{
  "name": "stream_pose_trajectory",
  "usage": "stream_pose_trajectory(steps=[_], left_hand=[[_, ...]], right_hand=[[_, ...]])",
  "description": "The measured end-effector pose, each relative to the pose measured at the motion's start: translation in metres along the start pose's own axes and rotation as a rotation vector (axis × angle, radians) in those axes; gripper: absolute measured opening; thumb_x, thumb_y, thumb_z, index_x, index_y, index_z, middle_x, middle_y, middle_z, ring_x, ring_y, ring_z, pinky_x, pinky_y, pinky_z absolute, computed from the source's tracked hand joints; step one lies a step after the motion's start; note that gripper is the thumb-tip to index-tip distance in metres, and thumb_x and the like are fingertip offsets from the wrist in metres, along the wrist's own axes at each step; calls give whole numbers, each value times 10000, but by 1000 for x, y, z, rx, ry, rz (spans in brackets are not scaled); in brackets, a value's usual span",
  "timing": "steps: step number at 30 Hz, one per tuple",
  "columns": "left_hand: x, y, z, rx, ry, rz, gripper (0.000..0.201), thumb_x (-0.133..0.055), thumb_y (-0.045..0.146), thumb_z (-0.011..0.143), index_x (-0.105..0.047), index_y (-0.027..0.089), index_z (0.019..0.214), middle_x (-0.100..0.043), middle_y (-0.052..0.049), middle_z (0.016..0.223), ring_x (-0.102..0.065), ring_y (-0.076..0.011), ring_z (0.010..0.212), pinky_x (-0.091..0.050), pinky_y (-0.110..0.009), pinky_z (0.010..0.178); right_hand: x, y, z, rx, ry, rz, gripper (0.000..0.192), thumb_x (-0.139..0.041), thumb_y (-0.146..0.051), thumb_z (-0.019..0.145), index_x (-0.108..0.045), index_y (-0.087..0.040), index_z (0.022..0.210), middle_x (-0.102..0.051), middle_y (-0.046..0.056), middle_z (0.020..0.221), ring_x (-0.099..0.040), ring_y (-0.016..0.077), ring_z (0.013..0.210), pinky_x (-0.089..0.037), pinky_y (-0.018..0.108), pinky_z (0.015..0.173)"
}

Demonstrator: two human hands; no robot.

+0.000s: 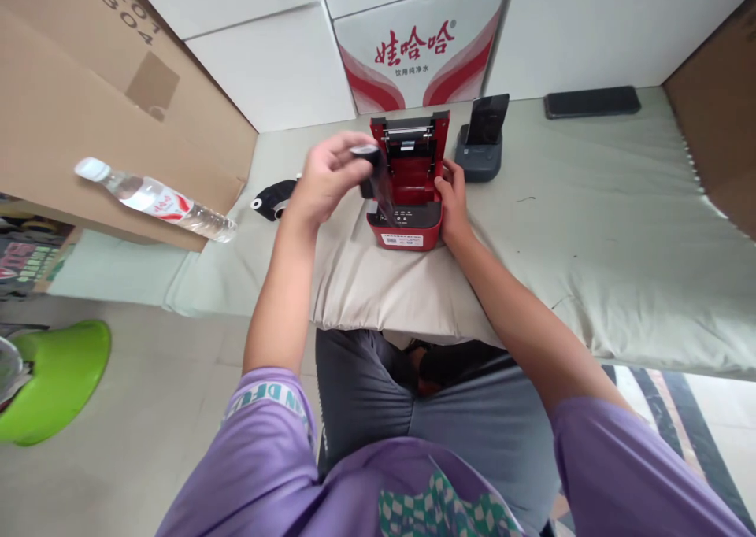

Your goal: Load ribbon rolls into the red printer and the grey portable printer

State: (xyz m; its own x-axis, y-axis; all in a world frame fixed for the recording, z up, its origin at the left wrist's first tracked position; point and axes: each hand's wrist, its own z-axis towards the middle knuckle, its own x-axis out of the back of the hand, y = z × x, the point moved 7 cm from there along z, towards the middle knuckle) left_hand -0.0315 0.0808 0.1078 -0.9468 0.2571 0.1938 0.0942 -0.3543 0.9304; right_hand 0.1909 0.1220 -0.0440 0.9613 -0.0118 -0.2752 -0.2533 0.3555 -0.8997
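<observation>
A small red and black label printer (407,226) stands on the covered bench with its lid (442,135) raised. My left hand (331,176) pinches a black ribbon roll (367,153) with a pale core end, just left of the printer's open lid. A dark, see-through strip (385,194), blurred, hangs from the roll over the printer's front. My right hand (452,198) grips the printer's right side; some of its fingers are hidden behind the casing. To the left of my left hand lies another black piece (275,201) with a white round end, partly covered by that hand.
A dark grey device (479,159) with a black upright part stands right of the printer, and a flat black slab (592,102) lies farther right. At left, a water bottle (157,198) lies by a cardboard box (118,112). A white-and-red carton (416,57) stands behind.
</observation>
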Motion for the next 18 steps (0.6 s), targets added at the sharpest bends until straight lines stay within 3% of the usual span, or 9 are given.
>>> stream_pose_trajectory(steps=[3,6,11,18], left_hand=[[-36,3,10,40,-163,473,487,-859,403,799,-743,200,1226,-767,-60,1106,-712,-246,1107,-553,-421,1035],[-54,0,24,56,-246,728,428,-802,286,829,-771,193,1246,-792,-56,1088,-718,-263,1121,-536,-414,1061],[-75,-11,38,35,-439,829,346,-771,218,820,-816,234,1163,-806,-58,1140,-730,-275,1137,-531,-390,1056],[-86,-30,51,-7,-448,762,295,-782,218,766,-773,189,1060,-775,-65,1055,-718,-256,1069,-525,-386,1033]], right_hand=[[1,2,1,13,2,26,804,-724,-862,728,-524,-369,1330,-621,36,1424,-572,302,1415,-434,560,1273],[0,1,0,5,12,48,792,-743,-849,721,-523,-368,1310,-641,36,1400,-589,301,1395,-451,550,1264],[-1,-3,-1,6,16,30,813,-730,-871,709,-516,-358,1301,-637,42,1417,-577,301,1419,-433,546,1284],[-3,-8,-3,-8,3,33,822,-725,-868,717,-505,-348,1314,-646,50,1411,-592,298,1407,-440,543,1284]])
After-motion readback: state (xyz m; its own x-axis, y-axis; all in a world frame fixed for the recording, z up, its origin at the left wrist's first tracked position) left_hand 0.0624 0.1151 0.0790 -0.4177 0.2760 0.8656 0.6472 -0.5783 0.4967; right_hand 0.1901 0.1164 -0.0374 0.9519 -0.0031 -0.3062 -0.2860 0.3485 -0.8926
